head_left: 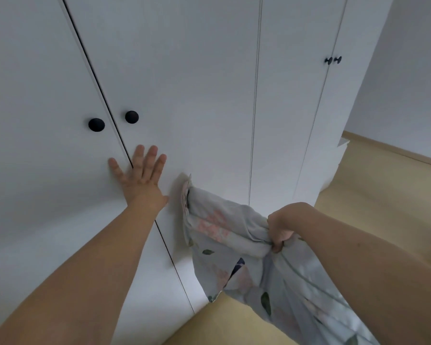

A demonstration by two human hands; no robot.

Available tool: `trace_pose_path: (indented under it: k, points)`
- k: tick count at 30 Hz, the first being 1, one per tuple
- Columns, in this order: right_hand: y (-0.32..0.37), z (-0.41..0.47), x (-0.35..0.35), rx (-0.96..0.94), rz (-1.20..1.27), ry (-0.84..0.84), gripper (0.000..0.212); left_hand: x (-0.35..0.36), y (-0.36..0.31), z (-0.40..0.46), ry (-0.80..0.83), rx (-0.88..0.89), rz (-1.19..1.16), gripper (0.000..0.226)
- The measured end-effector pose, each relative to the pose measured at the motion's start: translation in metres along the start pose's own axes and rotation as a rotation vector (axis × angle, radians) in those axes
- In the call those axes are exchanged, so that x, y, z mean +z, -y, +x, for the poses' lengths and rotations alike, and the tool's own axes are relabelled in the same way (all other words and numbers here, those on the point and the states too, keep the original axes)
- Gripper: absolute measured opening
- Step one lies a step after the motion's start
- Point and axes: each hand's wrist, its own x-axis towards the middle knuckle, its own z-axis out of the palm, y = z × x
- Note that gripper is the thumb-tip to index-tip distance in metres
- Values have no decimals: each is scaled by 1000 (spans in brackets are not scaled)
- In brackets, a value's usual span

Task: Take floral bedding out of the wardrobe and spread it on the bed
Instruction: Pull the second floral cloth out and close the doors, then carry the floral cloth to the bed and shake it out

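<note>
A white wardrobe (197, 83) with shut doors fills the view. My left hand (139, 174) lies flat on it with fingers spread, across the gap between two doors, just below two black knobs (131, 117). My right hand (281, 230) is clenched on a bunched fold of the floral bedding (222, 235), grey-blue with pink flowers and green leaves. The bedding hangs from my fist toward the lower right, and one end of it rests against the wardrobe door. No bed is in view.
Another pair of small black knobs (333, 60) sits on the doors at the upper right. Tan flooring (383, 195) runs along the right side and under the wardrobe's foot. A white wall (408, 83) stands past the wardrobe's right end.
</note>
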Motion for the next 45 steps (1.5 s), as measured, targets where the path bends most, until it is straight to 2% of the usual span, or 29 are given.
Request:
trace_pose_path:
  k: [2, 4, 6, 7, 9, 13, 17, 21, 24, 25, 30, 33, 36, 38, 41, 45]
  points:
    - [-9, -3, 8, 88, 19, -56, 52, -7, -20, -7, -52, 95, -156, 104]
    - [-22, -3, 15, 123, 27, -111, 58, -12, -46, -17, -163, 416, -291, 104]
    - [-38, -6, 20, 139, 40, -124, 58, -16, -75, -33, -291, 799, -308, 103]
    - [-46, -7, 22, 150, 51, -131, 58, -19, -89, -41, -337, 924, -290, 103]
    - [-63, -7, 27, 173, 91, -155, 58, -25, -117, -51, -319, 1032, -220, 109]
    - [-98, -11, 36, 206, 138, -193, 60, -35, -167, -46, -286, 1021, -191, 121]
    - [-139, -23, 48, 234, 244, -231, 57, -53, -211, -33, -335, 1045, -213, 110]
    - [-186, -40, 68, 314, 317, -250, 49, -96, -265, -26, -364, 1131, -233, 82]
    - [-225, -52, 87, 372, 392, -246, 42, -136, -310, -27, -482, 1228, -223, 31]
    - [-242, -58, 96, 399, 420, -248, 39, -150, -328, -29, -494, 1264, -245, 22]
    - [-325, -98, 139, 515, 619, -313, 30, -217, -410, -34, -345, 1366, -516, 10]
    - [-369, -120, 167, 603, 722, -406, 24, -265, -454, -39, -335, 1401, -585, 11]
    - [-407, -135, 196, 671, 821, -520, 35, -307, -498, -45, -332, 1438, -629, 13]
    - [-426, -141, 212, 732, 869, -626, 46, -328, -527, -47, -361, 1444, -643, 6]
    - [-448, -143, 233, 832, 899, -749, 77, -353, -564, -45, -397, 1419, -667, 8]
    - [-473, -139, 249, 921, 846, -755, 117, -386, -602, -30, -437, 1389, -720, 10]
